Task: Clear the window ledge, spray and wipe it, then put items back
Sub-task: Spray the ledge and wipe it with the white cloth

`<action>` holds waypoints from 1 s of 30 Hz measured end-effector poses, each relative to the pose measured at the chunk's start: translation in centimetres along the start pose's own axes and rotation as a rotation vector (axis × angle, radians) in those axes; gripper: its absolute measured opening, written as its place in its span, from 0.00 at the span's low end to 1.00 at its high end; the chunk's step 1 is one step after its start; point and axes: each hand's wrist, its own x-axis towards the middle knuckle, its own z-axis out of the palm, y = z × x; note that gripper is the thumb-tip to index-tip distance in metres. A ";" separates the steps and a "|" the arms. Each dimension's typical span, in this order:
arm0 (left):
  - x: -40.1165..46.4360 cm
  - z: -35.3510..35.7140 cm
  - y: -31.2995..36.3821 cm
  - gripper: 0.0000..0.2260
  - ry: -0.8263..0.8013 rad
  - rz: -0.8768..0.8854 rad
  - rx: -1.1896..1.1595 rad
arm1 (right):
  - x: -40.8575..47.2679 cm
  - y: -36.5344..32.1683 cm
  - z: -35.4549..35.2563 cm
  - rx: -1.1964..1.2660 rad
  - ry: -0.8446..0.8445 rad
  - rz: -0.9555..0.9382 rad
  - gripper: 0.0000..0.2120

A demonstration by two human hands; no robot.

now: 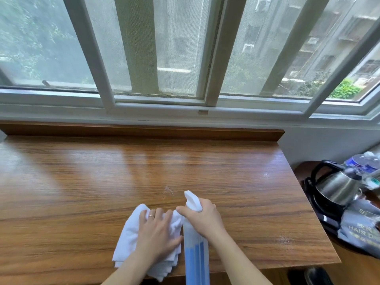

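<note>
Gripping spray bottle (195, 249) neck, right fingers (183, 211); left fingers (158, 214) flat atop cloth (127, 233).

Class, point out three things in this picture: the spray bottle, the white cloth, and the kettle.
spray bottle (196, 258), head view, on the blue body below the right hand.
white cloth (128, 235), head view, on the folded part left of the left hand.
kettle (339, 188), head view, on its steel body.
</note>
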 end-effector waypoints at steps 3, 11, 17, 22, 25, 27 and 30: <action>-0.3 0.4 -0.3 0.25 0.012 0.016 -0.023 | 0.4 -0.1 0.0 0.020 0.006 0.016 0.22; 3.6 0.2 -0.5 0.22 -0.003 0.011 -0.006 | 1.3 -1.1 -1.3 0.024 0.001 0.018 0.17; 8.1 0.0 -1.6 0.21 -0.004 0.030 0.037 | 2.4 -1.5 -1.7 0.009 0.007 0.010 0.15; 11.6 0.0 -2.5 0.25 -0.055 -0.011 0.103 | 2.8 -1.9 -1.7 0.013 -0.005 0.011 0.16; 12.1 -0.1 -2.6 0.27 -0.109 -0.053 0.118 | 2.9 -2.1 -1.6 0.008 -0.011 0.009 0.15; 11.3 -0.2 -2.3 0.27 -0.115 -0.071 0.118 | 3.1 -2.2 -1.5 -0.012 -0.010 0.010 0.16; 9.4 -0.6 -1.8 0.25 -0.112 -0.113 0.092 | 3.5 -2.5 -1.4 -0.033 0.001 0.018 0.16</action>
